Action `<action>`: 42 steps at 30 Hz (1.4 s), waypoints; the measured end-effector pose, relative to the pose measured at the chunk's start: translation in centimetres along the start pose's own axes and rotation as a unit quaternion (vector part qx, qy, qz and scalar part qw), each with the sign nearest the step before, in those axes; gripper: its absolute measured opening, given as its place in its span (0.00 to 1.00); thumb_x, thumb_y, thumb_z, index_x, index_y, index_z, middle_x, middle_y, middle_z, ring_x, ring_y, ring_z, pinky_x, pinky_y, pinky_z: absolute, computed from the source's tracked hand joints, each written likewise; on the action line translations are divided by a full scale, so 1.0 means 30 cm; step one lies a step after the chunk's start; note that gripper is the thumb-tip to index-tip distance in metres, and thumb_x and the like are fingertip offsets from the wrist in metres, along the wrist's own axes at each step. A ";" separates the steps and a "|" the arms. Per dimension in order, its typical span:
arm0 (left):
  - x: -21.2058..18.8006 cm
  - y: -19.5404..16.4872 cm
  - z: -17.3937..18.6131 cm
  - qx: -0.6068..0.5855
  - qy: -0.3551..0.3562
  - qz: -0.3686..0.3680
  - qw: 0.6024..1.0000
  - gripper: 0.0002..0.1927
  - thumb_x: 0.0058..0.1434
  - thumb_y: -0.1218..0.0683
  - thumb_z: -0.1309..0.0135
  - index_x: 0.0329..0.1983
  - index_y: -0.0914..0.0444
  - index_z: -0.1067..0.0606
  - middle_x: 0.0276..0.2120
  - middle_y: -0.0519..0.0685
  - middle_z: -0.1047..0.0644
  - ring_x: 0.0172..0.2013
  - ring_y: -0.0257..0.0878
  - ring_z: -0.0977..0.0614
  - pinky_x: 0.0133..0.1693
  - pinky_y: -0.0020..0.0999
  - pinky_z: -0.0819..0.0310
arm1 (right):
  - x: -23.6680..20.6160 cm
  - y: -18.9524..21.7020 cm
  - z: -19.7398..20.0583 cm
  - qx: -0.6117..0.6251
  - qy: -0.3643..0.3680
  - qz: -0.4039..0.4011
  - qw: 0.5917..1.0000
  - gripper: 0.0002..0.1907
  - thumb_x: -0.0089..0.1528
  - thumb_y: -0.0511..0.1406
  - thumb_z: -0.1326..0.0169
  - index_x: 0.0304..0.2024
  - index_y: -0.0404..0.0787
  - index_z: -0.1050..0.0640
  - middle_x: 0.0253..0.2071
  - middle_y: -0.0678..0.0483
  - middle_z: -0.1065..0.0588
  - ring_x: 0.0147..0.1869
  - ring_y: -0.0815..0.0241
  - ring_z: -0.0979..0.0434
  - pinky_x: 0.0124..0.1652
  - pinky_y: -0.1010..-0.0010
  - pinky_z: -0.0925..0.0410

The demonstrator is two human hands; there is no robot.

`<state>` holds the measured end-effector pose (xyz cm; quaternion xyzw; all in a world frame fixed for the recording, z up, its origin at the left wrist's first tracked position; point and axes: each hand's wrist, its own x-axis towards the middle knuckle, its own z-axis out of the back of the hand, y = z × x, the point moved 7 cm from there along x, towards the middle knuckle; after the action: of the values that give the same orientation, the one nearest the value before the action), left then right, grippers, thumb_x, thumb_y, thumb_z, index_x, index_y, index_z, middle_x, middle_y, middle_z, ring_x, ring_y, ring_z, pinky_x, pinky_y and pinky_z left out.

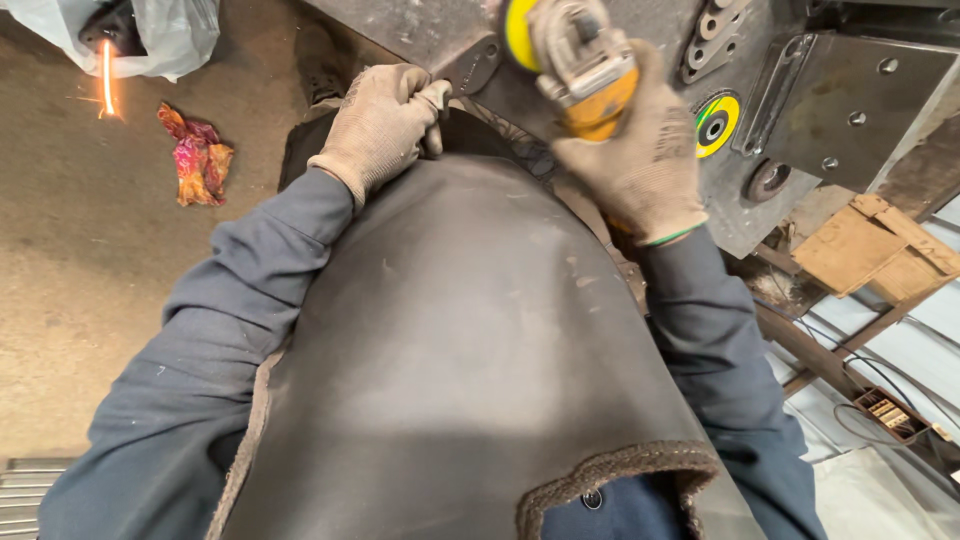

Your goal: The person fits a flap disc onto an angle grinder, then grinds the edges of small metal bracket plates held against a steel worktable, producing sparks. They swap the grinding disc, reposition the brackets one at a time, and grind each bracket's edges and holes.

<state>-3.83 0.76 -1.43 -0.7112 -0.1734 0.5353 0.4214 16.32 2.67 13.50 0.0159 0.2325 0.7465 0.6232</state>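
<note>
Overhead, looking down a dark leather apron (470,360), one person works in two knit gloves. One yellow angle grinder (580,65) sits at the top of the view, against a grey steel plate (850,110). The right hand (640,160) has its fingers wrapped tight around the grinder body. The left hand (385,120) is curled into a fist, pinching the plate's edge. Judging by this, a firm two-handed brace and a shallow disc angle would serve best. One spare flap disc (716,124) lies on the plate, one red rag (195,155) on the floor, and one streak of sparks (107,78) glows far left.
</note>
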 end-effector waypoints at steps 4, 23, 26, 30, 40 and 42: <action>-0.009 -0.001 0.006 -0.020 -0.012 0.000 1.000 0.17 0.70 0.50 0.51 0.30 0.66 0.23 0.17 0.46 0.22 0.16 0.31 0.26 0.22 0.31 0.34 | -0.012 -0.029 0.017 0.027 0.000 -0.010 1.000 0.37 0.60 0.38 0.30 0.62 0.33 0.37 0.52 0.40 0.21 0.56 0.42 0.16 0.53 0.58 0.25; -0.017 -0.016 0.013 -0.009 -0.019 0.008 1.000 0.19 0.70 0.49 0.50 0.29 0.66 0.24 0.16 0.46 0.24 0.15 0.32 0.28 0.21 0.32 0.35 | -0.040 0.034 -0.038 0.001 0.030 -0.005 1.000 0.39 0.60 0.44 0.27 0.63 0.36 0.35 0.49 0.40 0.20 0.53 0.39 0.17 0.51 0.57 0.25; -0.015 -0.018 0.015 0.001 -0.021 0.007 1.000 0.19 0.70 0.48 0.50 0.29 0.66 0.24 0.15 0.46 0.24 0.15 0.32 0.28 0.21 0.31 0.35 | -0.040 0.018 -0.037 0.021 0.020 -0.009 1.000 0.40 0.60 0.43 0.27 0.64 0.34 0.36 0.49 0.39 0.21 0.53 0.40 0.17 0.51 0.57 0.26; -0.016 -0.007 0.012 -0.023 -0.026 0.026 0.999 0.19 0.70 0.48 0.50 0.29 0.66 0.24 0.16 0.45 0.24 0.16 0.31 0.28 0.20 0.31 0.36 | -0.042 -0.022 -0.007 0.059 0.010 -0.022 0.998 0.36 0.63 0.40 0.31 0.63 0.33 0.38 0.51 0.42 0.20 0.56 0.45 0.15 0.55 0.60 0.24; -0.010 -0.013 0.012 -0.004 -0.027 0.007 1.000 0.19 0.71 0.49 0.51 0.29 0.67 0.24 0.16 0.46 0.24 0.15 0.31 0.27 0.21 0.31 0.35 | -0.041 0.041 -0.040 0.006 0.024 0.006 1.000 0.40 0.58 0.43 0.27 0.63 0.36 0.35 0.48 0.39 0.21 0.52 0.39 0.18 0.50 0.57 0.26; -0.011 -0.019 0.014 -0.006 -0.026 -0.012 1.000 0.19 0.71 0.49 0.51 0.30 0.66 0.24 0.16 0.46 0.24 0.15 0.32 0.27 0.21 0.31 0.34 | -0.036 0.042 -0.033 0.004 0.019 0.000 1.000 0.41 0.58 0.43 0.26 0.63 0.36 0.35 0.49 0.39 0.21 0.52 0.39 0.18 0.50 0.56 0.26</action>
<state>-4.22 1.03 -0.81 -0.6970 -0.1958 0.5480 0.4191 15.07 1.17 13.36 0.0045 0.2473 0.7458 0.6186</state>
